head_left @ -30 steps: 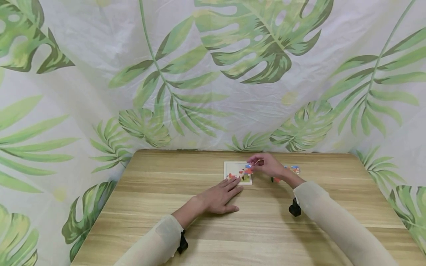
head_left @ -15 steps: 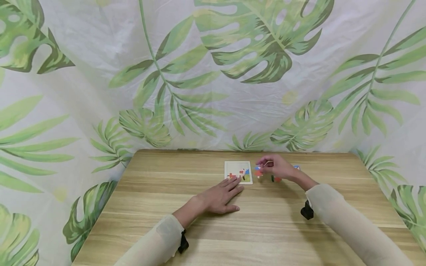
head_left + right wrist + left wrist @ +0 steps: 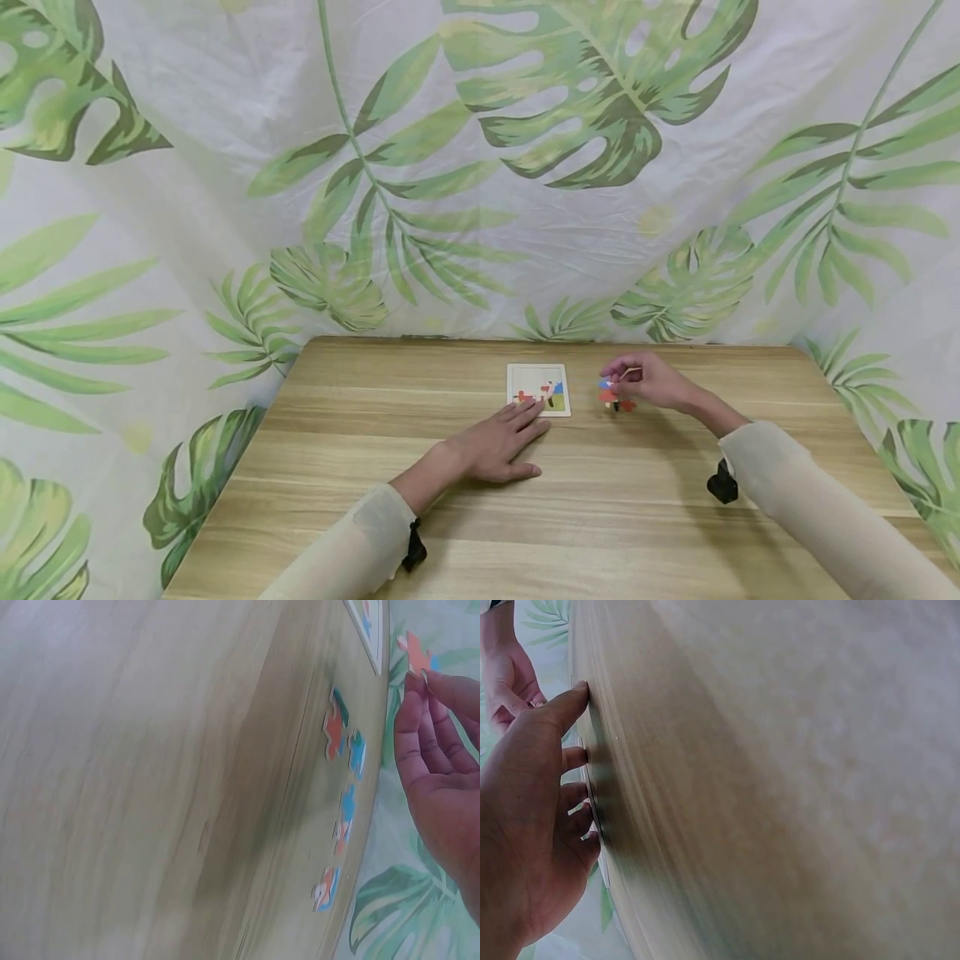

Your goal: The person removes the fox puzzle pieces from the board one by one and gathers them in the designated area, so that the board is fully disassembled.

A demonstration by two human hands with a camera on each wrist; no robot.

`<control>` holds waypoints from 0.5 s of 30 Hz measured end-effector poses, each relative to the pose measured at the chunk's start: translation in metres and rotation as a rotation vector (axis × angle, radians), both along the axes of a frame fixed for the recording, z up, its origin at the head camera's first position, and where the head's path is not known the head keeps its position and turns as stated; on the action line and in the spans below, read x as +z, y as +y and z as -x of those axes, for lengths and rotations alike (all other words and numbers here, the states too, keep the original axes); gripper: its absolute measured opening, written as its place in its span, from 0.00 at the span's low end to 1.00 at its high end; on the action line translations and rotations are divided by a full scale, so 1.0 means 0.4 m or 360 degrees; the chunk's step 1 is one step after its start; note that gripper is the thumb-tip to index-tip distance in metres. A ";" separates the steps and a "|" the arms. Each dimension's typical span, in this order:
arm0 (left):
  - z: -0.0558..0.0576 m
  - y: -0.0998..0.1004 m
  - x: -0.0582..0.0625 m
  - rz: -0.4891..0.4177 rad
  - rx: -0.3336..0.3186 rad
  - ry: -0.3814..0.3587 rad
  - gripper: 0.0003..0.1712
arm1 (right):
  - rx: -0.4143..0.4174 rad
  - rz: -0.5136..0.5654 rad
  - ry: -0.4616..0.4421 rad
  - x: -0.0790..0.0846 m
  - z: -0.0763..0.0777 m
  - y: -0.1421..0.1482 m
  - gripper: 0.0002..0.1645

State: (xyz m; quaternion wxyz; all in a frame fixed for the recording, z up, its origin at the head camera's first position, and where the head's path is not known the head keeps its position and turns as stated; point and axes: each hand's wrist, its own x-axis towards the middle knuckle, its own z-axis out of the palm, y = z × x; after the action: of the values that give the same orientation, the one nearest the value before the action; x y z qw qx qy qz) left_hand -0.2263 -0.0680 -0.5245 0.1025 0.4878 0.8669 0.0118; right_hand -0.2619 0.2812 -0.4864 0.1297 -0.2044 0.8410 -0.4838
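A white-bordered jigsaw puzzle board (image 3: 529, 377) lies on the table, pieces filling part of its lower side and its upper area bare. My left hand (image 3: 487, 446) rests with extended fingers over the board's near edge, hiding some of the picture. To the board's right, my right hand (image 3: 651, 382) pinches a red and blue puzzle piece (image 3: 416, 652) between thumb and fingertips, held above the table. Below it in the right wrist view lie loose pieces: a red and dark green puzzle piece (image 3: 334, 729), a small blue puzzle piece (image 3: 357, 754) and others along the table's far side.
The wooden table (image 3: 480, 533) reaches back to a leaf-printed cloth (image 3: 420, 167) hanging behind it. Further loose pieces, a blue and orange one (image 3: 345, 814) and a multicoloured one (image 3: 326, 890), lie in a row near the far edge. Black wrist cameras (image 3: 723, 483) sit under both sleeves.
My right hand has moved right, from the board's upper right corner to over the loose pieces, carrying the red and blue puzzle piece. My left hand has stayed on the board.
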 end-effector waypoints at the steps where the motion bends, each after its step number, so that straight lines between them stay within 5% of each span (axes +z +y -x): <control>1: 0.000 0.000 0.000 0.0000 0.0000 -0.0002 0.46 | 0.0000 0.0004 -0.0008 0.001 -0.001 0.005 0.18; 15: -0.001 -0.001 0.002 0.0011 0.0012 -0.0015 0.46 | -0.0031 -0.0032 0.0018 -0.017 -0.016 0.082 0.14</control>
State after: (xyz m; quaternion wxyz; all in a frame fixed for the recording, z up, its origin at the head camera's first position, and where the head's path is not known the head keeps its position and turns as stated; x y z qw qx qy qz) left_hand -0.2258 -0.0683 -0.5239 0.1082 0.4841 0.8682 0.0114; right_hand -0.2555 0.3138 -0.4931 0.1222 -0.1976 0.8485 -0.4754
